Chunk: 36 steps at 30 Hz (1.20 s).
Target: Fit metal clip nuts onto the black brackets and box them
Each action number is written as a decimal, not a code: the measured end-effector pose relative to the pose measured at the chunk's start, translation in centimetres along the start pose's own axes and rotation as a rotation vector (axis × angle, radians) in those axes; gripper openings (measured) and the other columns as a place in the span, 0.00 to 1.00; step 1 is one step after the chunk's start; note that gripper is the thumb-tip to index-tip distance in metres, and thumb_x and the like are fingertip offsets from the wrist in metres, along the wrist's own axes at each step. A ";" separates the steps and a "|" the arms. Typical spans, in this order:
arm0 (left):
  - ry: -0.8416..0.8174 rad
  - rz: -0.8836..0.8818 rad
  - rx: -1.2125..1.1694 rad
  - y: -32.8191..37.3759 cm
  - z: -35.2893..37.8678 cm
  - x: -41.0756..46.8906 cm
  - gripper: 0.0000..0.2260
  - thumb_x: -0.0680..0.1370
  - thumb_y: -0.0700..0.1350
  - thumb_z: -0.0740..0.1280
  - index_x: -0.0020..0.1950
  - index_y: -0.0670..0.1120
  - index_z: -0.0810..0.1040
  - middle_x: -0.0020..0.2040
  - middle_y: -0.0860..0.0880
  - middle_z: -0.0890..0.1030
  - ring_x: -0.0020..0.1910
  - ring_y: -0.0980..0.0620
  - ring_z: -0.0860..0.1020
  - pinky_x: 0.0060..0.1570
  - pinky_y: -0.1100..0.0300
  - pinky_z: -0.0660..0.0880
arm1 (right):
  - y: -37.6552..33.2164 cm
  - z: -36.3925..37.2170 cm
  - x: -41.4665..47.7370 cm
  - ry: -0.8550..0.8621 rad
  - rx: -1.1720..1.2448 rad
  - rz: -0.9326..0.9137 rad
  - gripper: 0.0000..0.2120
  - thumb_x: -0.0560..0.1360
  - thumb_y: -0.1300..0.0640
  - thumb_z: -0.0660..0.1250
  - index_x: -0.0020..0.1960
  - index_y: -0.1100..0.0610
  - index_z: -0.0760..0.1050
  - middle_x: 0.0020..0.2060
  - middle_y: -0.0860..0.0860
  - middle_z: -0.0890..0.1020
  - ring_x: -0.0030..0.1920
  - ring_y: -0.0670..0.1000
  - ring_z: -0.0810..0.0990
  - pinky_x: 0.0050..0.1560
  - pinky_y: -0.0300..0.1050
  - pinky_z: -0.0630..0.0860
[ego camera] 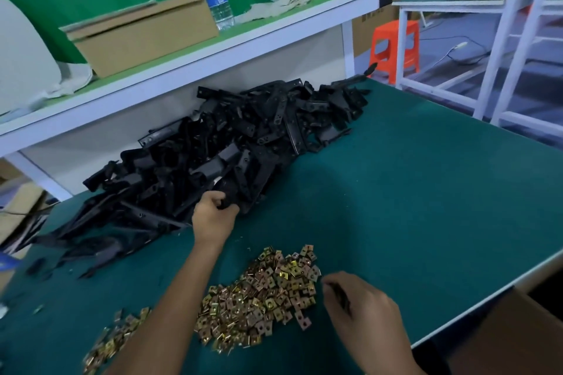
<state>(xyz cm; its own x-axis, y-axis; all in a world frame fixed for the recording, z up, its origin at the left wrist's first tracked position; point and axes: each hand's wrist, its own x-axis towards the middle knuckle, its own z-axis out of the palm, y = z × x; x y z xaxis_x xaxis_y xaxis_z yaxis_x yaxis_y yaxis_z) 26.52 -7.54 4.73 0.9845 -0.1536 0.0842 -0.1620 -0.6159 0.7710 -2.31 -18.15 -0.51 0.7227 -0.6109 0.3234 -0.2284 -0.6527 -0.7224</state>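
1. A small scatter of clip nuts point(118, 335) lies at the near left of the green surface point(411, 192).
2. The pile of black brackets point(213, 155) lies below the shelf point(243, 42). Its long axis runs from near left to far right.
3. The left hand point(214, 213) is at the near edge of this pile. Its fingers are curled round one black bracket point(227, 202), which lies just beyond the knuckles, away from the person.
4. The heap of metal clip nuts point(262, 292) lies between the two hands, nearer the right one.
5. The right hand point(362, 304) is just beside the heap with its fingers curled downward. A dark sliver shows at the fingers. Whether anything is held cannot be told.
6. The cardboard box point(518, 338) stands past the near right edge, on the right hand's side.
7. Judgement: the right hand is better placed to pick a nut.
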 end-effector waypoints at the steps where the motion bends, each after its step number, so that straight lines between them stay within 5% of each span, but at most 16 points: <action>1: -0.003 -0.142 -0.201 0.0 -0.3 -0.1 0.18 0.76 0.41 0.74 0.64 0.45 0.74 0.53 0.48 0.78 0.50 0.49 0.79 0.50 0.54 0.75 | 0.0 -0.1 -0.1 -0.002 0.000 0.002 0.10 0.73 0.57 0.77 0.45 0.42 0.80 0.33 0.38 0.78 0.31 0.41 0.74 0.30 0.37 0.73; 3: -0.037 -0.317 -0.444 0.4 -0.7 -0.5 0.21 0.74 0.39 0.76 0.64 0.42 0.74 0.53 0.48 0.79 0.49 0.51 0.79 0.52 0.54 0.78 | -0.1 -0.1 -0.2 -0.005 0.004 0.010 0.10 0.74 0.56 0.76 0.45 0.42 0.80 0.34 0.39 0.79 0.33 0.42 0.77 0.31 0.40 0.76; 7: -0.151 -0.279 -0.453 1.5 -1.4 -3.2 0.14 0.73 0.38 0.75 0.58 0.46 0.82 0.51 0.48 0.84 0.48 0.52 0.82 0.40 0.62 0.79 | -0.2 -0.2 -0.3 -0.009 0.056 0.026 0.12 0.76 0.52 0.74 0.55 0.40 0.75 0.38 0.38 0.81 0.35 0.41 0.78 0.36 0.46 0.79; 12: -0.349 0.156 -0.308 4.0 -3.7 -7.7 0.17 0.74 0.37 0.75 0.54 0.58 0.83 0.50 0.59 0.85 0.50 0.64 0.82 0.43 0.70 0.77 | -0.8 -1.3 0.2 0.037 0.313 0.206 0.42 0.66 0.27 0.71 0.74 0.31 0.54 0.62 0.26 0.68 0.55 0.35 0.75 0.48 0.36 0.74; 14: -0.391 0.335 -0.195 5.0 -4.6 -9.2 0.17 0.73 0.38 0.75 0.54 0.59 0.82 0.50 0.63 0.84 0.50 0.64 0.81 0.47 0.72 0.76 | -0.7 -1.7 0.3 0.072 0.395 0.250 0.49 0.62 0.23 0.73 0.76 0.31 0.52 0.64 0.24 0.64 0.59 0.37 0.75 0.49 0.44 0.77; 16: -0.394 0.477 -0.052 5.7 -5.0 -10.6 0.16 0.73 0.41 0.74 0.53 0.61 0.82 0.50 0.65 0.82 0.50 0.63 0.80 0.48 0.71 0.76 | -0.6 -2.0 0.4 0.074 0.414 0.280 0.50 0.60 0.21 0.72 0.75 0.30 0.54 0.59 0.26 0.73 0.54 0.37 0.78 0.47 0.41 0.77; 19: -0.425 0.545 -0.041 5.9 -5.0 -11.4 0.12 0.74 0.46 0.74 0.53 0.61 0.82 0.51 0.63 0.83 0.52 0.60 0.81 0.52 0.69 0.77 | 0.1 -2.0 0.7 0.087 0.569 0.345 0.32 0.66 0.28 0.74 0.66 0.28 0.66 0.41 0.42 0.84 0.38 0.47 0.83 0.39 0.41 0.77; 22: -0.521 0.389 -0.312 5.3 -4.4 -11.4 0.07 0.81 0.48 0.69 0.55 0.59 0.83 0.53 0.56 0.85 0.53 0.57 0.83 0.51 0.66 0.78 | 1.0 -1.8 1.2 0.198 0.823 0.374 0.12 0.79 0.51 0.70 0.59 0.37 0.75 0.45 0.44 0.84 0.38 0.55 0.85 0.35 0.46 0.80; 24: -0.488 0.255 -0.383 4.0 -3.2 -11.8 0.09 0.84 0.47 0.63 0.55 0.56 0.84 0.51 0.54 0.86 0.50 0.57 0.83 0.47 0.64 0.78 | 1.4 -1.8 1.4 0.240 0.908 0.397 0.11 0.83 0.60 0.65 0.58 0.44 0.76 0.45 0.47 0.82 0.40 0.56 0.86 0.37 0.42 0.82; 26: -0.374 0.287 -0.144 2.0 -1.8 -11.8 0.10 0.85 0.47 0.62 0.56 0.53 0.83 0.48 0.56 0.85 0.46 0.58 0.83 0.45 0.63 0.77 | 1.8 -1.8 1.5 0.271 0.959 0.422 0.12 0.84 0.62 0.62 0.59 0.46 0.76 0.48 0.51 0.80 0.39 0.53 0.85 0.39 0.41 0.82; 29: -0.361 0.455 0.382 -0.8 -0.1 -11.7 0.14 0.84 0.53 0.62 0.66 0.51 0.79 0.57 0.52 0.80 0.59 0.51 0.76 0.60 0.54 0.72 | 2.2 -1.8 1.7 0.282 1.016 0.471 0.14 0.85 0.63 0.60 0.60 0.46 0.75 0.47 0.56 0.77 0.35 0.51 0.82 0.34 0.43 0.82; 31: -0.387 0.403 0.455 -1.1 0.3 -11.7 0.16 0.83 0.55 0.62 0.69 0.53 0.77 0.60 0.48 0.77 0.63 0.46 0.72 0.65 0.52 0.68 | 2.4 -1.8 1.9 0.272 1.023 0.479 0.15 0.84 0.65 0.59 0.59 0.46 0.76 0.44 0.58 0.77 0.32 0.51 0.80 0.30 0.43 0.80; 36: -0.356 0.449 0.446 -0.2 0.2 -11.4 0.06 0.81 0.51 0.66 0.55 0.53 0.80 0.52 0.52 0.76 0.57 0.49 0.72 0.57 0.53 0.69 | 2.4 -1.5 1.8 0.242 0.955 0.455 0.17 0.84 0.65 0.59 0.57 0.45 0.78 0.35 0.52 0.80 0.30 0.52 0.78 0.28 0.43 0.78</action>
<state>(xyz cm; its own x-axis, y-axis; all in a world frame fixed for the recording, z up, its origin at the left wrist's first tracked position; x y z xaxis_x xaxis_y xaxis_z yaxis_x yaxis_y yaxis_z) 15.35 -5.82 3.44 0.7479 -0.6608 0.0632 -0.6318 -0.6793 0.3733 -2.50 -21.51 -0.78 0.5268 -0.8479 -0.0590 0.2348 0.2118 -0.9487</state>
